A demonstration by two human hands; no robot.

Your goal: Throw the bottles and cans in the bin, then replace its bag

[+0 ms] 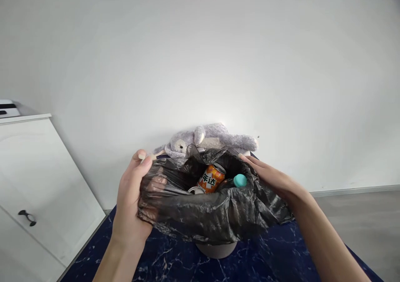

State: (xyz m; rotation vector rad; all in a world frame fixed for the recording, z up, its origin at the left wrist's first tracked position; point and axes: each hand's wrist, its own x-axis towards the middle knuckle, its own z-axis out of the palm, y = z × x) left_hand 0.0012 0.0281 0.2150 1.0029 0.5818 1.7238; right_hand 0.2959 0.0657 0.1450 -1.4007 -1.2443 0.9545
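A black, thin plastic garbage bag (200, 215) lines a small grey bin (217, 250), its mouth spread wide and its edge folded outward. My left hand (133, 194) is closed on the bag's left edge, the thumb on top and some fingers showing through the film. At the right side, my right hand (271, 178) holds the bag's rim; most of its fingers are hidden by the plastic. Inside the bag lie an orange drink can (211, 178), the top of another can (196, 190) and something with a turquoise cap (240, 180), probably a bottle.
Behind the bag, a grey plush toy (215, 136) lies on its side against the white wall (200, 57). The bin stands on a dark blue marble-patterned tabletop (175, 261). To the left is a white cabinet (40, 182) with a dark handle.
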